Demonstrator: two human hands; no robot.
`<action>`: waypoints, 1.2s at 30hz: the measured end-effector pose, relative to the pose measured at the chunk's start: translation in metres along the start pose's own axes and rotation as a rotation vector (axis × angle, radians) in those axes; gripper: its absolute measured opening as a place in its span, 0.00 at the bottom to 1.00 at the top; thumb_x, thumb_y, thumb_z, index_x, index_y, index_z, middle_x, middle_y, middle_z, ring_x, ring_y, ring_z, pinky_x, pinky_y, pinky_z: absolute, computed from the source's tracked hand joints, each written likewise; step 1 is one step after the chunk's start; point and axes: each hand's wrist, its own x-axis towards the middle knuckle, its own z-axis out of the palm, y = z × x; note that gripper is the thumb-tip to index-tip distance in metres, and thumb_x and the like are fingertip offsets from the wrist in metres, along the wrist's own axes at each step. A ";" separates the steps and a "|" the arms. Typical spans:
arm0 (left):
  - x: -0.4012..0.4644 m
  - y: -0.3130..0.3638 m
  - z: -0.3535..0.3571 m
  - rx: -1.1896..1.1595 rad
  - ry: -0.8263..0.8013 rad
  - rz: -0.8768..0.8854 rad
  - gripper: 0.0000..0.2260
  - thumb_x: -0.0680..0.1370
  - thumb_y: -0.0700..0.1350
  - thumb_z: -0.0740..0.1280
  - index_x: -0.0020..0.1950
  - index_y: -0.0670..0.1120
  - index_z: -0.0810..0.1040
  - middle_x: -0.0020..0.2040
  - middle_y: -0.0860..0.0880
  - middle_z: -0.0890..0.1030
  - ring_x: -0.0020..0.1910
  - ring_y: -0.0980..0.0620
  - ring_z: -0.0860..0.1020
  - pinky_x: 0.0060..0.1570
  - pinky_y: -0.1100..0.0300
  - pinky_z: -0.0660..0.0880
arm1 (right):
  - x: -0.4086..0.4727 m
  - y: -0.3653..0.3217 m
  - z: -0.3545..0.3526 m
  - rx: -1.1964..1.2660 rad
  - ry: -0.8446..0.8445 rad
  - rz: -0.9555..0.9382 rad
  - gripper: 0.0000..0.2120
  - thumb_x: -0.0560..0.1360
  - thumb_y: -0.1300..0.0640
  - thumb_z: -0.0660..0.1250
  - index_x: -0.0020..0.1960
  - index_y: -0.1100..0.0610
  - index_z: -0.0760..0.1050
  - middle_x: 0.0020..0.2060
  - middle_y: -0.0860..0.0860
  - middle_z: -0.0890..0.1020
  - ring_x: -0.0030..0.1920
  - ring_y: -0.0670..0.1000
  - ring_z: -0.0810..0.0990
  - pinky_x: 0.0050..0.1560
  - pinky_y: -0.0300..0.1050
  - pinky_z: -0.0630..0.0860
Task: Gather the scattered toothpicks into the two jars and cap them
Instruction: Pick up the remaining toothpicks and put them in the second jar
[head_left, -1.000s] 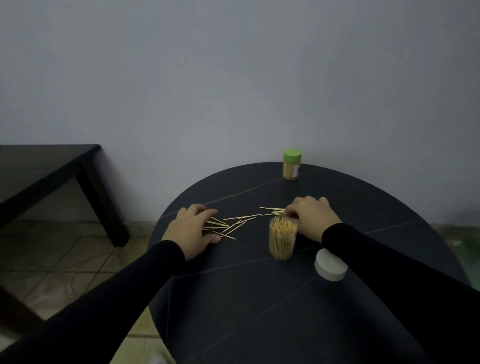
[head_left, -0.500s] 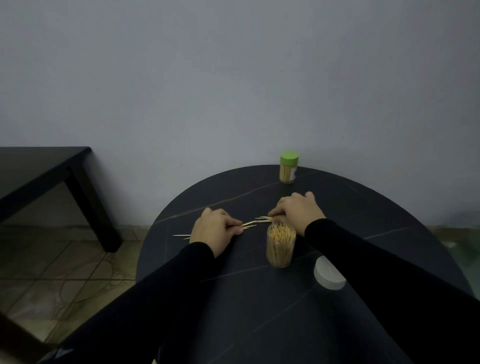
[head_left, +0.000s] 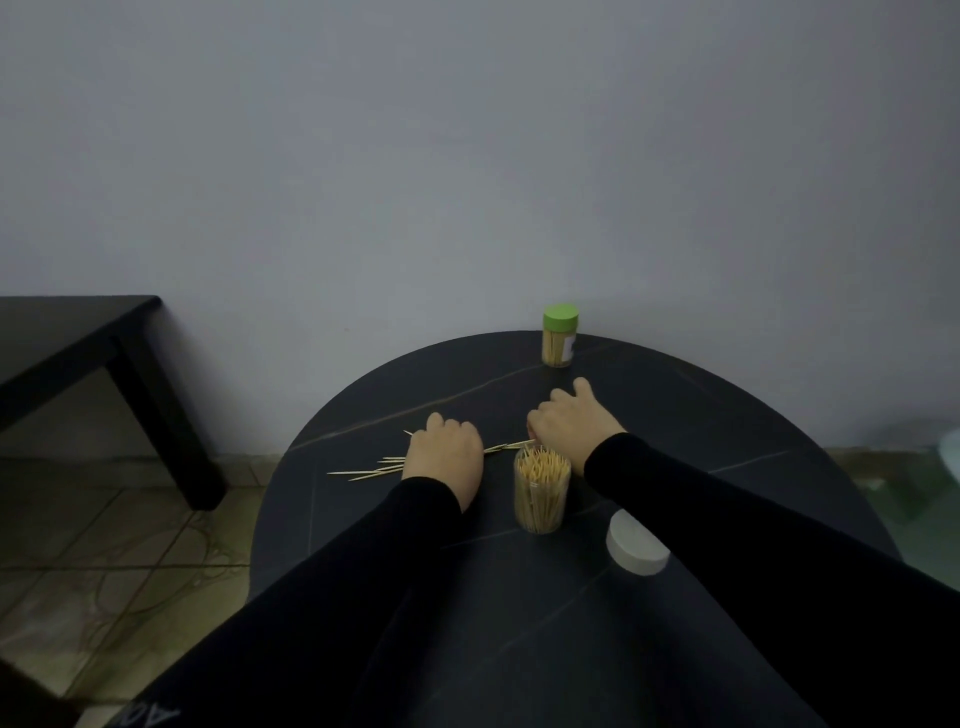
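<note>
Loose thin wooden toothpicks (head_left: 374, 467) lie flat on the round black table (head_left: 675, 405), between and under both hands, just behind the open clear plastic jar (head_left: 541, 491) already packed with picks. Left hand (head_left: 444, 454) knuckles-down over them, fingers curled; right hand (head_left: 571, 421) likewise at the right ends. Can't tell what either pinches. Picks: light, stiff, snappable, roll easily; rake into a bundle, pinch mid-length. White round cap (head_left: 635, 545) lies beside the jar; green-lidded jar (head_left: 559, 335) already capped, far edge.
</note>
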 end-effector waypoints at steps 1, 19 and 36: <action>0.000 0.002 0.000 0.023 -0.015 -0.006 0.12 0.82 0.41 0.53 0.63 0.41 0.69 0.61 0.42 0.74 0.61 0.44 0.69 0.56 0.53 0.70 | -0.001 -0.001 0.000 -0.021 -0.003 0.001 0.13 0.81 0.55 0.57 0.63 0.56 0.71 0.58 0.54 0.77 0.61 0.55 0.72 0.63 0.58 0.61; -0.010 0.010 -0.015 -0.286 0.051 -0.050 0.09 0.79 0.41 0.60 0.58 0.45 0.72 0.56 0.47 0.76 0.56 0.48 0.70 0.55 0.54 0.71 | -0.042 0.016 -0.005 0.632 0.083 0.254 0.09 0.80 0.53 0.61 0.59 0.48 0.73 0.54 0.46 0.77 0.59 0.50 0.70 0.64 0.53 0.60; -0.022 0.008 -0.038 -0.709 0.260 -0.193 0.06 0.79 0.51 0.63 0.49 0.59 0.80 0.44 0.60 0.78 0.55 0.54 0.71 0.58 0.54 0.60 | -0.067 0.005 -0.029 1.488 0.389 0.307 0.05 0.79 0.56 0.63 0.46 0.47 0.74 0.39 0.44 0.77 0.42 0.45 0.76 0.55 0.49 0.74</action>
